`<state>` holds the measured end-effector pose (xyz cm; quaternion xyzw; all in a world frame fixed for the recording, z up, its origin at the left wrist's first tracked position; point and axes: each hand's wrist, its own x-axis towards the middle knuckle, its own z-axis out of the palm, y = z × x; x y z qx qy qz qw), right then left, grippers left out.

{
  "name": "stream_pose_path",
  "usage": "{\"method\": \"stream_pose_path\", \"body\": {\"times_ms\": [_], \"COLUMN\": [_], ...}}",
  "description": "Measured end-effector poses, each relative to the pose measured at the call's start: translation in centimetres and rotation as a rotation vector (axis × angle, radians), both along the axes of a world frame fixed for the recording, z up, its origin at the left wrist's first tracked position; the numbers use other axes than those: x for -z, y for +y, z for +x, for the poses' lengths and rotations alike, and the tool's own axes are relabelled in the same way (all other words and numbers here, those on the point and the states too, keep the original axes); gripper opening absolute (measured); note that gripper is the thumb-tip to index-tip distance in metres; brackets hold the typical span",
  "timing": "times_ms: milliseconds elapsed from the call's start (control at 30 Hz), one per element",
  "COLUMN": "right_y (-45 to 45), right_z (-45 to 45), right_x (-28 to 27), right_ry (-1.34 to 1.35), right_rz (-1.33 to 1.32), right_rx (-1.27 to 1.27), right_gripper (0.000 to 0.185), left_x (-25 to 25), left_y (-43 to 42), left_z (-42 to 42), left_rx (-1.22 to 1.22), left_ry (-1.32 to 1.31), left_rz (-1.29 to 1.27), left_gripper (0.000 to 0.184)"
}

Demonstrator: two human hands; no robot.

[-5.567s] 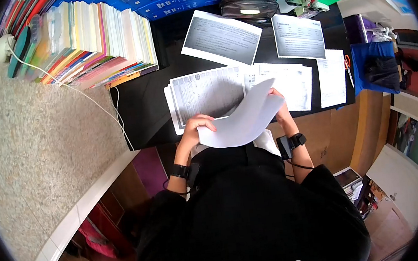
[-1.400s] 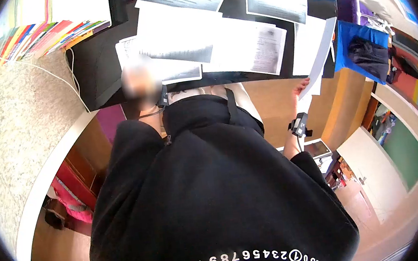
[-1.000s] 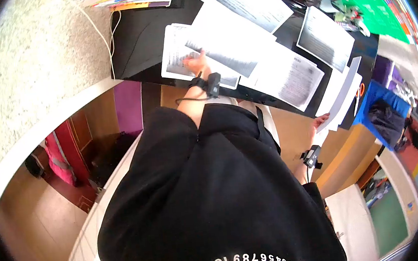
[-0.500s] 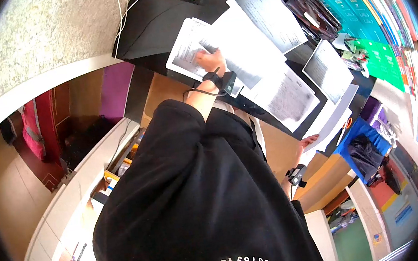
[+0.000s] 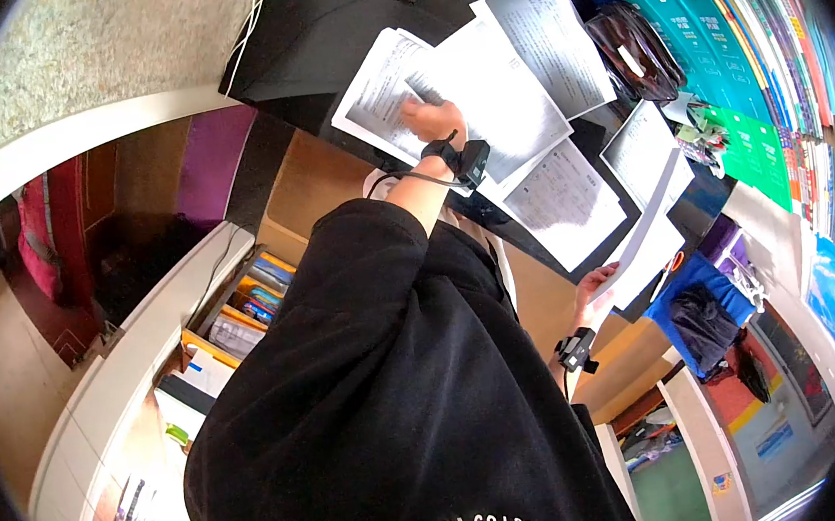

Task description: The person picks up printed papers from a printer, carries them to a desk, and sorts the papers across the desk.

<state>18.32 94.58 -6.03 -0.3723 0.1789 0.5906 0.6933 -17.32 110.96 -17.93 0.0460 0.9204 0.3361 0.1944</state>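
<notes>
My left hand (image 5: pixel 434 120) is over the printed sheets on the black desk (image 5: pixel 315 34), its fingers curled at the shaded edge of a large pale sheet of paper (image 5: pixel 496 82). Beneath and left of it lies another printed sheet (image 5: pixel 376 94). At the desk's near right edge, my right hand (image 5: pixel 596 290) pinches a sheet of paper (image 5: pixel 648 228) by its lower end; this sheet is tilted up, almost edge-on. Below it rests another white sheet (image 5: pixel 651 260). More printed pages (image 5: pixel 563 201) lie between my hands. Each wrist wears a small black device.
A further printed page (image 5: pixel 542 42) and a dark shiny pouch (image 5: pixel 637 53) lie toward the back. Teal books (image 5: pixel 692 28), a green book (image 5: pixel 746 143) and many upright volumes line the right side. Orange-handled scissors (image 5: pixel 677 262) are beside the right-hand papers. An open drawer (image 5: pixel 242 313) stands at left.
The sheet in my right hand has swung up from lying nearly flat to a steeper tilt. My left hand stays at the sheets, and the whole view has shifted slightly.
</notes>
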Motion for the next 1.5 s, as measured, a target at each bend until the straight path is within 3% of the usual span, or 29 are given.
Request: {"method": "stream_pose_path", "body": {"times_ms": [67, 200, 267, 367, 433, 500, 567, 600, 667, 700, 767, 800, 900, 1033, 1133, 1233, 1500], "right_y": [0.0, 0.2, 0.2, 0.5, 0.8, 1.4, 1.8, 1.9, 2.4, 2.5, 3.2, 3.3, 4.7, 4.0, 4.9, 5.2, 5.3], "right_z": [0.1, 0.3, 0.3, -0.3, -0.9, -2.4, -3.1, -3.3, -4.1, -3.8, -3.9, -3.3, -5.1, -1.9, -3.5, -4.6, -5.5], "right_x": [0.4, 0.8, 0.8, 0.4, -0.2, -1.8, -2.8, -3.3, -4.7, -4.8, -5.7, -5.3, -7.5, -5.0, -7.5, -8.5, -9.1], "right_ry": [-0.030, -0.058, -0.079, -0.121, -0.174, -0.250, -0.257, -0.214, -0.182, -0.085, 0.132, 0.272, 0.365, 0.279, 0.254, 0.276, 0.285], "right_rz": [0.003, 0.023, 0.022, 0.044, 0.042, 0.019, 0.004, 0.027, 0.104, 0.113, 0.289, 0.330, 0.535, 0.507, 0.496, 0.529, 0.570], "right_rx": [-0.024, -0.097, -0.110, -0.150, -0.187, -0.225, -0.240, -0.234, -0.228, -0.175, -0.152, -0.087, -0.152, -0.062, -0.075, -0.122, -0.141], "right_gripper": [0.021, 0.022, 0.021, 0.020, 0.019, 0.019, 0.018, 0.018, 0.017, 0.017, 0.019, 0.022, 0.022, 0.018, 0.018, 0.018, 0.021], "left_x": [-0.1, -1.8, -1.4, 0.0, 1.3, 3.5, 5.4, 4.2, -1.1, -2.7, -9.4, -11.7, -19.9, -24.9, -26.6, -27.7, -28.5], "left_y": [-0.5, 0.8, -0.3, -0.9, -0.9, -1.0, -0.9, -0.9, -1.0, -0.6, 0.1, 0.3, 1.1, 1.2, 1.1, 0.7, 0.2], "left_z": [0.3, 0.1, 0.4, 0.5, 0.5, 0.3, -0.3, -0.7, -1.1, -2.1, -3.2, -3.8, -4.3, -4.0, -3.5, -3.9, -4.3], "left_rx": [0.086, -0.085, 0.084, 0.287, 0.314, 0.297, 0.365, 0.401, 0.308, 0.560, 0.606, 0.667, 0.761, 0.813, 0.860, 0.955, 0.954], "left_ry": [0.085, -0.021, 0.254, 0.589, 0.544, 0.345, 0.122, -0.037, -0.668, -0.647, -0.917, -0.930, -1.041, -1.086, -1.100, -1.073, -1.061], "left_rz": [0.107, -0.005, 0.205, 0.185, 0.162, 0.273, 0.541, 0.671, 0.779, 0.800, 0.693, 0.660, 0.802, 0.809, 0.949, 0.853, 0.932], "left_gripper": [0.040, 0.042, 0.036, 0.028, 0.022, 0.018, 0.018, 0.019, 0.024, 0.030, 0.032, 0.033, 0.036, 0.037, 0.036, 0.035, 0.036]}}
